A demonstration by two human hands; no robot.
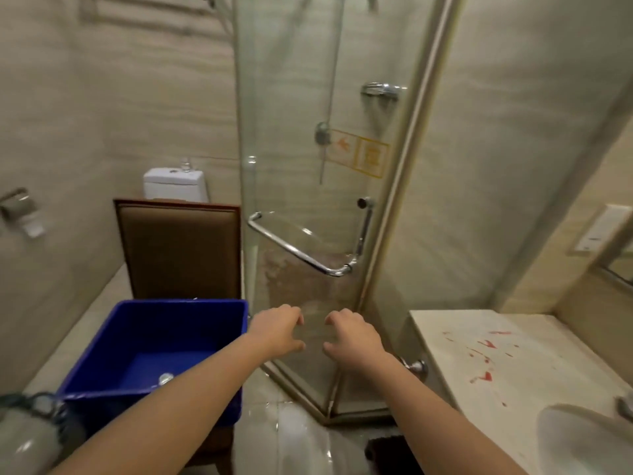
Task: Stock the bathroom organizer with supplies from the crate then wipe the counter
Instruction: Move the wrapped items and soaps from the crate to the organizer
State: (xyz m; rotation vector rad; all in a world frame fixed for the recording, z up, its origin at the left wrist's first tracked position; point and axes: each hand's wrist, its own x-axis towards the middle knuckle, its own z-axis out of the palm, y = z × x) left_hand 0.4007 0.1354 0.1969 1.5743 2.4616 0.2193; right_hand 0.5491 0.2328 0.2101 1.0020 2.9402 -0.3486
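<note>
Blue plastic, the crate (178, 323) sits at the lower left on the seat of a brown padded chair (181, 248), with one small round silvery thing (165, 378) on its floor; what that is cannot be told. Both bare forearms reach forward between the crate and the worktop (445, 337). The left grip (277, 332) hovers just past the crate's right rim, fingers loosely curled and holding nothing. The right grip (354, 337) hangs close beside it, curled the same way and also holding nothing; the two do not touch. The pale stone worktop at the right carries red smears (486, 375) near a white basin (575, 440). Beyond the hands stands a glass shower door (301, 132) with a chrome handle (301, 252). A white cistern (174, 183) shows behind the chair
</note>
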